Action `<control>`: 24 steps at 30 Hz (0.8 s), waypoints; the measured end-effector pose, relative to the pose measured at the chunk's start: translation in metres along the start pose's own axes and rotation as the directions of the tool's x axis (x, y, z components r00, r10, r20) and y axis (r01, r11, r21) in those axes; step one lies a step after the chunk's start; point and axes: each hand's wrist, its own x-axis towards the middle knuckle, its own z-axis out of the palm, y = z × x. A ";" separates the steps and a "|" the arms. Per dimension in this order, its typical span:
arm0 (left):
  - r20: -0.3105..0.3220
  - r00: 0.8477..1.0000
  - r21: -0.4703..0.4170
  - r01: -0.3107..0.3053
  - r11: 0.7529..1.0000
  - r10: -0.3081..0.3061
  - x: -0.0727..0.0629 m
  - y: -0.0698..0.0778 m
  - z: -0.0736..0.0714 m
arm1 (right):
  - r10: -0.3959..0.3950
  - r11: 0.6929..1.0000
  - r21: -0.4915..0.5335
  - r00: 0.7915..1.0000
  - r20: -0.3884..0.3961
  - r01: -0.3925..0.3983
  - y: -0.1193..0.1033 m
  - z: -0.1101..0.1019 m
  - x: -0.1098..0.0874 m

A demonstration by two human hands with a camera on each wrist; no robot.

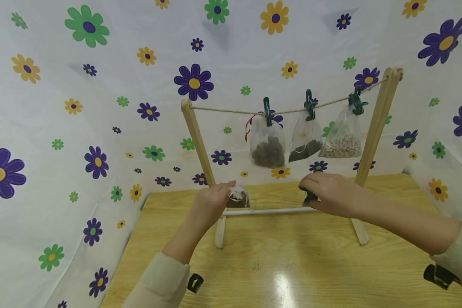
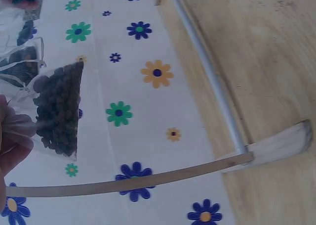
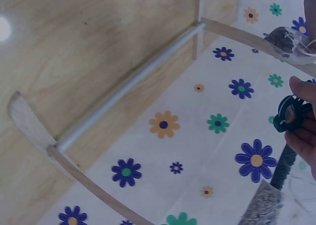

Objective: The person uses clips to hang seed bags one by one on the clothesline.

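Observation:
My left hand (image 1: 211, 202) pinches the gathered neck of a small sheer drawstring bag (image 1: 238, 202), beside the left wooden post. Dark brown, pebble-like pieces fill the bag's lower part (image 2: 59, 109) in the left wrist view. Over the right half of the white bar, my right hand (image 1: 334, 193) holds a dark green spring clip (image 3: 291, 112) between thumb and fingers. Three sheer bags hang from a cord under green clips: one with dark lumps (image 1: 268, 152), one with dark fine contents (image 1: 308, 149) and one with pale speckled grains (image 1: 342, 145).
A twine cord (image 1: 227, 111) runs between the left post (image 1: 198, 139) and the right post (image 1: 377, 124). A white bar (image 1: 269, 211) joins them low down, over the wooden table (image 1: 262, 256). Flower-printed cloth (image 1: 231, 64) stands behind and at the sides.

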 end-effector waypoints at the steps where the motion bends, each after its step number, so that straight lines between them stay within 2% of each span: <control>1: -0.016 1.000 0.012 -0.010 1.000 0.010 0.005 -0.001 -0.001 | -0.047 0.998 -0.031 0.998 -0.050 0.046 0.002 -0.002 0.005; 3: -0.039 0.999 0.027 -0.025 0.999 0.026 0.013 -0.003 -0.004 | -0.141 0.988 -0.088 0.981 -0.130 0.130 0.006 -0.006 0.015; 6: -0.058 0.998 0.050 -0.026 0.998 0.029 0.023 -0.005 -0.008 | -0.224 0.971 -0.128 0.956 -0.190 0.202 0.009 -0.014 0.030; 9: -0.098 0.995 0.041 0.003 0.999 0.001 0.030 -0.007 -0.015 | -0.270 0.959 -0.146 0.936 -0.226 0.242 0.008 -0.022 0.046; 12: -0.167 0.985 0.011 0.055 0.998 -0.052 0.037 -0.009 -0.020 | -0.294 0.953 -0.157 0.923 -0.249 0.261 0.006 -0.030 0.061; 15: -0.224 0.970 0.003 0.096 0.995 -0.093 0.045 -0.011 -0.024 | -0.302 0.951 -0.154 0.913 -0.275 0.268 0.005 -0.038 0.078; 17: -0.241 0.964 0.001 0.116 0.993 -0.112 0.052 -0.012 -0.025 | -0.297 0.954 -0.142 0.906 -0.301 0.265 0.006 -0.043 0.088; 21: -0.224 0.961 -0.015 0.162 0.987 -0.161 0.064 -0.015 -0.027 | -0.269 0.963 -0.120 0.892 -0.363 0.241 0.009 -0.051 0.108; 24: -0.202 0.952 -0.034 0.230 0.973 -0.232 0.073 -0.018 -0.028 | -0.204 0.979 -0.094 0.901 -0.384 0.181 0.007 -0.056 0.121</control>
